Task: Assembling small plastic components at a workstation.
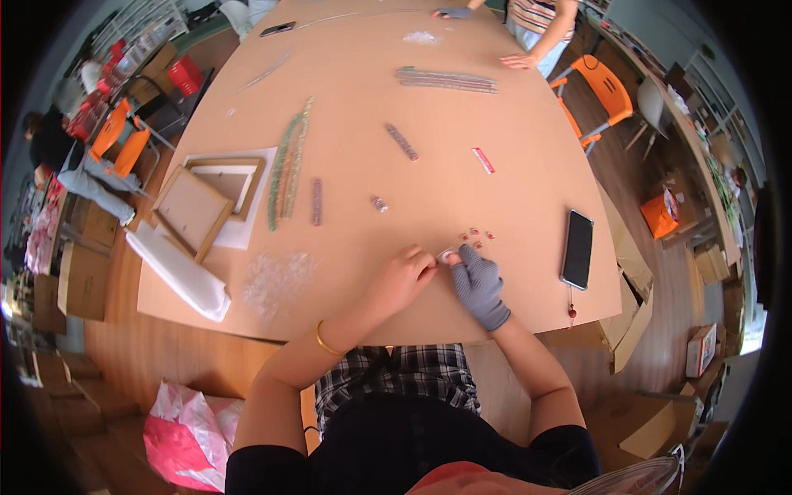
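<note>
At the near edge of the table (462, 190), my two hands meet fingertip to fingertip. My bare left hand (404, 280) has its fingers curled into a pinch; anything in them is too small to tell. My right hand (478, 289), in a grey glove with uncovered fingertips, is closed on a small whitish piece (446, 255). Just beyond the glove lie several small red pieces (476, 233). A short, shiny bundle (379, 204) sits ahead of my left hand. Farther off are a purplish strip (402, 142) and a red-and-white stick (483, 160).
Left of my hands are crumpled clear plastic (279, 280), wooden frames (194, 210), a white roll (181, 276), green and gold strands (289, 165) and a purplish strip (317, 202). A black phone (577, 250) lies right. Across the table, a person's hand (520, 61) rests near wrapped strips (445, 79).
</note>
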`<state>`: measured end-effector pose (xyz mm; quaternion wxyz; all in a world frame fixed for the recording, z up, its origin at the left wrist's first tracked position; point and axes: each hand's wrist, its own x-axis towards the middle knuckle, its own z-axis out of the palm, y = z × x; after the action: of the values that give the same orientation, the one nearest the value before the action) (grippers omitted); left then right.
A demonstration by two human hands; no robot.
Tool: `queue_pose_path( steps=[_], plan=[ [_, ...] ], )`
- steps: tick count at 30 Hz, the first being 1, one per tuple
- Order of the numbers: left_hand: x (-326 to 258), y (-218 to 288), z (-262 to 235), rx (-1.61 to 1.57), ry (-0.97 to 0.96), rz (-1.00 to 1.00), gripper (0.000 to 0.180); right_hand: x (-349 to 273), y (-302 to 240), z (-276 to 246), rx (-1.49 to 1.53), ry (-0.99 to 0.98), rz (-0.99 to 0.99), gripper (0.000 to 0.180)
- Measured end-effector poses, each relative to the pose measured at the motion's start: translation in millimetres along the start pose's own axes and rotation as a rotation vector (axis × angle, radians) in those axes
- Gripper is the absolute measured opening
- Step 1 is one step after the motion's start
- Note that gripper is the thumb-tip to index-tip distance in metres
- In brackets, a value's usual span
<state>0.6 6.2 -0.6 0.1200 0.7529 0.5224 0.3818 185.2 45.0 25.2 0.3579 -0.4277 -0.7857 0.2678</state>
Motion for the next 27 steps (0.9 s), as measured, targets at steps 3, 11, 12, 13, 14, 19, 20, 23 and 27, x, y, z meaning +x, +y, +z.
queue_pose_path(
  steps=[3,11,12,13,14,19,20,23,27],
  plan=[
    [9,-6,-3,-0.226,0.018,-0.155,0.014,4,20,4,0.03,0.155,-0.112,0.012],
    [29,-73,-40,0.177,0.442,-0.191,0.031,4,44,8,0.065,0.264,-0.071,0.016],
    [33,-80,-38,0.182,0.455,-0.177,0.031,0,52,8,0.0,0.26,-0.068,0.012],
    [34,-82,-39,0.177,0.32,-0.16,0.029,-1,50,7,0.003,0.27,-0.086,0.012],
    [35,-85,-40,0.174,0.184,-0.143,0.028,-1,49,5,0.031,0.273,-0.113,0.012],
    [47,-76,-37,0.06,0.168,-0.253,0.018,-2,38,-2,0.068,0.255,-0.068,0.01],
    [50,-74,-35,0.051,0.121,-0.283,0.016,-1,36,-3,0.089,0.25,-0.096,0.01],
    [57,-70,-25,0.075,0.147,-0.179,0.013,1,45,2,0.119,0.251,-0.134,0.01],
    [60,-68,-15,0.127,0.149,-0.165,0.013,2,40,0,0.13,0.219,-0.071,0.011]
  ],
)
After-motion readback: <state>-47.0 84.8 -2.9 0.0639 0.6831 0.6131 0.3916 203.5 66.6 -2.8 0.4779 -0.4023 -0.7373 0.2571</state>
